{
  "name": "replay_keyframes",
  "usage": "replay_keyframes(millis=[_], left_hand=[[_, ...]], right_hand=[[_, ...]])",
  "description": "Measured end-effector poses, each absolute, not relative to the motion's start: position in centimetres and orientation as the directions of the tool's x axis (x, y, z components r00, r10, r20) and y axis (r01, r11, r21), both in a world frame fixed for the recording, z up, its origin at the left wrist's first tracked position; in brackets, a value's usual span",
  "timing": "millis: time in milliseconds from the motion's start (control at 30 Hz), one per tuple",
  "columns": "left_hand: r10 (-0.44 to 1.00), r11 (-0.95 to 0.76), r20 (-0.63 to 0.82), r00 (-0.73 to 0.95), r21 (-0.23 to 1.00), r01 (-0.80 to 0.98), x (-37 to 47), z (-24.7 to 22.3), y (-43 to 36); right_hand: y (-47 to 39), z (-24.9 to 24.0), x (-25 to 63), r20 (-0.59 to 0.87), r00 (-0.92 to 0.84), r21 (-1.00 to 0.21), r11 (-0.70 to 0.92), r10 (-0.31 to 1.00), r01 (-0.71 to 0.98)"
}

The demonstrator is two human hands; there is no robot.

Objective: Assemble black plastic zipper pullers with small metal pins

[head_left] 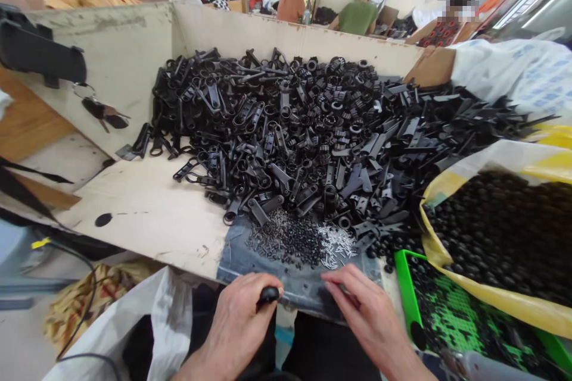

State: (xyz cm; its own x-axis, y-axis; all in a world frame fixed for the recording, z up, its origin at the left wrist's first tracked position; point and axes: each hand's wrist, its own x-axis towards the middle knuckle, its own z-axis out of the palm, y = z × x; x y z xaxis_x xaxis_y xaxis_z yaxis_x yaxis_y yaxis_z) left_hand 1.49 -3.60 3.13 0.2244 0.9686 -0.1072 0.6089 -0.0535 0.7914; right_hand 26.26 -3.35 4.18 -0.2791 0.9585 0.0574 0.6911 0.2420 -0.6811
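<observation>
My left hand (243, 315) is wrapped round a small black part (269, 295), whose rounded end shows between thumb and fingers; the rest is hidden in the palm. To the right, my right hand (364, 309) hovers at the front edge of a dark mat (286, 280), thumb and fingertips close together; whether something tiny is between them is too small to tell. Just beyond both hands lie silver pins (337, 245), small black pieces (304, 242) and small dark screws (268, 238). Behind them rises a large heap of black plastic parts (281, 125).
A yellow-edged bag (431, 220) of round black pieces stands at the right, above a green tray (404, 292) with small black parts. Keys (107, 114) hang at the left panel. White sacking (172, 315) is at lower left. Several people (361, 15) sit beyond the back board.
</observation>
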Motion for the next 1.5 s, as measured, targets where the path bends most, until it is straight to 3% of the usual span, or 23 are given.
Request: replay_keyframes(millis=[167,367,633,1167,1300,1433,1500], left_hand=[[0.965,0.014,-0.166,0.203,0.807,0.591,1.5,3.3,-3.3],[0.962,0.128,-0.231,0.144,0.851,0.509,1.8,4.4,-2.9],[0.919,0.298,-0.360,0.161,0.902,0.312,3.0,5.5,-2.2],[0.909,0.322,-0.378,0.175,0.905,0.279,3.1,5.8,-2.2],[0.870,0.406,-0.436,0.230,0.899,0.167,3.1,5.5,-2.2],[0.797,0.563,-0.519,0.308,0.824,-0.067,3.5,5.3,-2.1],[0.780,0.608,-0.545,0.308,0.776,-0.167,3.9,5.5,-2.1]], right_hand=[[-2.5,3.6,25.3,0.047,-0.373,-0.632,0.317,0.927,0.707],[-3.3,2.5,24.1,0.131,-0.344,-0.584,0.353,0.930,0.731],[-2.8,4.6,22.8,0.256,-0.352,-0.714,0.421,0.900,0.559],[-2.0,5.8,22.3,0.331,-0.397,-0.666,0.510,0.856,0.544],[-2.3,5.6,22.3,0.296,-0.367,-0.771,0.447,0.882,0.454],[-2.9,5.0,21.9,0.157,-0.159,-0.918,0.204,0.975,0.339],[-3.2,4.8,21.8,0.139,-0.087,-0.941,0.159,0.987,0.298]])
